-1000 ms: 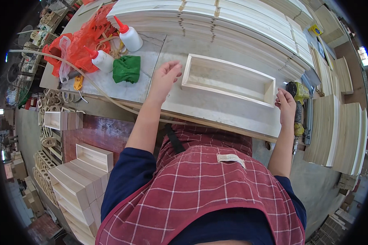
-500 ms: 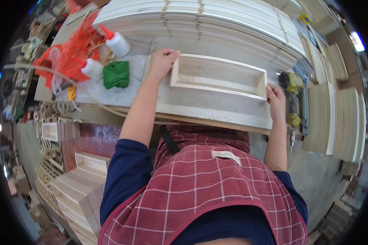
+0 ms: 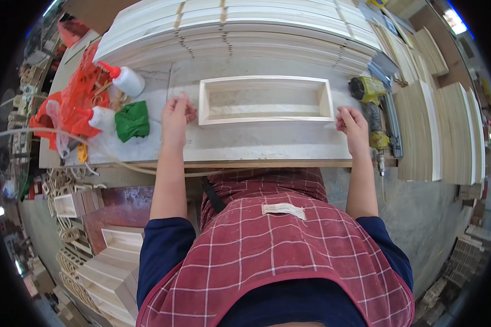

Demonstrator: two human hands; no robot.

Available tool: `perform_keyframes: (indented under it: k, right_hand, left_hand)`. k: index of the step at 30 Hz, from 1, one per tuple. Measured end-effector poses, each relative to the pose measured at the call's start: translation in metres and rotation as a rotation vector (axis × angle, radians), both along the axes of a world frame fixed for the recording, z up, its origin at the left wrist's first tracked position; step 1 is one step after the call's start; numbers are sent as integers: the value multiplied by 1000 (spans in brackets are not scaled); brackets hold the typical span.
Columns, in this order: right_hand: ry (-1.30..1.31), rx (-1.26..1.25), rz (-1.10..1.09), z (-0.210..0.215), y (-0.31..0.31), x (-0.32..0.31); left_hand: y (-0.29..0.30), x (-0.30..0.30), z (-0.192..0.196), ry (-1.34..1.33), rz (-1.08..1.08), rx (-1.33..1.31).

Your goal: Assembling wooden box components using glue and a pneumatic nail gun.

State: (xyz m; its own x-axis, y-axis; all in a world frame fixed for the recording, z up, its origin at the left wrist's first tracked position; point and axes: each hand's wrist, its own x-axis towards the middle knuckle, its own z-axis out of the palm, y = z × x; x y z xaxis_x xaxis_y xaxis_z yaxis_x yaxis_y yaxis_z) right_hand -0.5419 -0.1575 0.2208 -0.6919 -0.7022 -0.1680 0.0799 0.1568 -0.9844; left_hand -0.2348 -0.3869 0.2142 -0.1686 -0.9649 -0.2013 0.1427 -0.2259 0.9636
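A long rectangular frame of pale wood (image 3: 266,119) lies on the worktable (image 3: 245,147), its long side facing me. Just off its left end is my left hand (image 3: 175,115), fingers loosely curled in and nothing visible in them. My right hand (image 3: 353,124) hovers beside the opposite end, thumb and fingertips drawn together, also with nothing visible between them. A narrow gap separates each hand from the wood. Whether the frame has a bottom panel I cannot tell.
Long wooden boards (image 3: 267,41) are stacked behind the frame. On the right lies a yellow-and-black air tool (image 3: 370,90) near upright panels (image 3: 417,131). To the left are white red-tipped bottles (image 3: 129,82), a green cloth (image 3: 132,121) and a red plastic bag (image 3: 71,111). Finished boxes (image 3: 112,267) stand lower left.
Both hands have let go of the wooden frame's ends and moved slightly outward and nearer to me. The frame now lies straighter along the table. The whole view has shifted and turned a little.
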Motion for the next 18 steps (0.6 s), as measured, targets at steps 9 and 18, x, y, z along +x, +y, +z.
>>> perform_keyframes:
  k: [9,18]
  right_hand:
    - [-41,18,133,-8,7,16]
    - [-190,-59,172,-3,8,14]
  left_hand:
    - [46,14,-7,-93,-286,-88]
    - [48,16,0,-224,-278,-170]
